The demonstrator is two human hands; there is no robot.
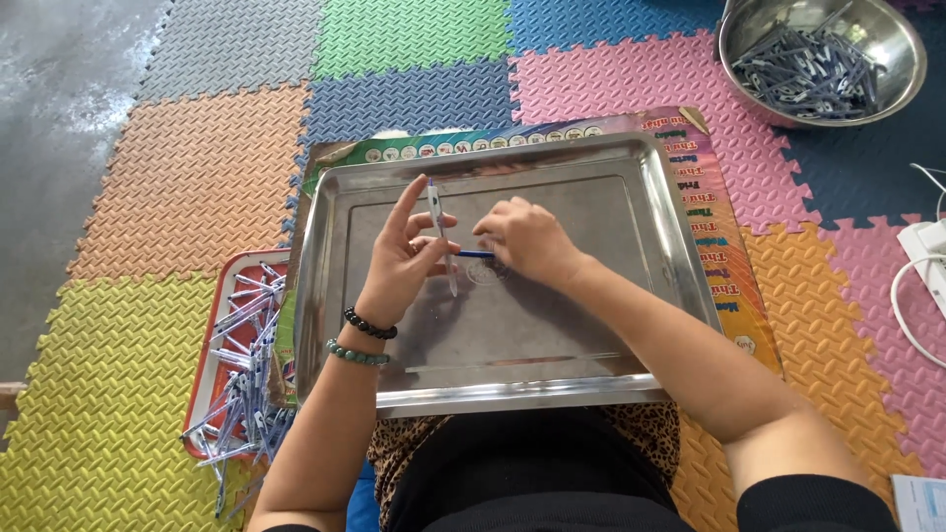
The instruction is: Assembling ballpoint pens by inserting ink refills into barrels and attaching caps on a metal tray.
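Hands meet over the middle of the steel tray [512, 355]. Left hand [402, 258] pinches a clear pen barrel [440, 236] upright, index finger extended. Right hand [527, 239] is closed on a thin blue refill [473, 253], its tip pointing at the barrel. Tray sits on the person's lap over a colourful poster [724, 246]. Left of the tray: red tray [212, 345] piled with pens [241, 384]. Far right above the tray: metal bowl [897, 79] of dark pen parts [808, 69]. Foam floor mats [187, 167] underneath.
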